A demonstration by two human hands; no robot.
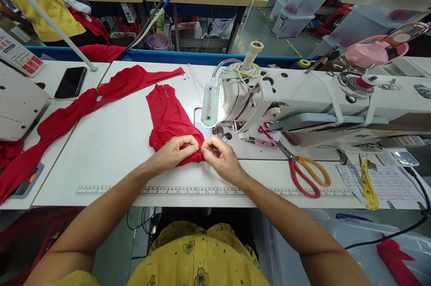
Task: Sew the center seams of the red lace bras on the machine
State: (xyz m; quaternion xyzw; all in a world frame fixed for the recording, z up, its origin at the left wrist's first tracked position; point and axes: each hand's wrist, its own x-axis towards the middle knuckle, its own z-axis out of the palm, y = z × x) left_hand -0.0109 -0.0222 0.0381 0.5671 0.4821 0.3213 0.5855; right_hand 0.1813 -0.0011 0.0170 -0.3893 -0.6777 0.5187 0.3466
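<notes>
A piece of red fabric (168, 117), gathered and folded, lies on the white sewing table just left of the machine's needle area. At its lower right edge my left hand (180, 149) pinches the cloth between thumb and fingertips. Close beside it, my right hand (220, 156) pinches the same edge, its fingertips nearly touching the left ones. What exactly is between the fingertips is too small to make out. The sewing machine head (235, 97) stands just beyond and right of my right hand.
A long red fabric strip (111, 88) trails across the left side. Orange-and-red-handled scissors (305, 171), pink-handled tweezers (261, 142) and a yellow tape measure (368, 182) lie to the right. A black phone (70, 82) rests at the far left. Another person in yellow (50, 3) stands behind.
</notes>
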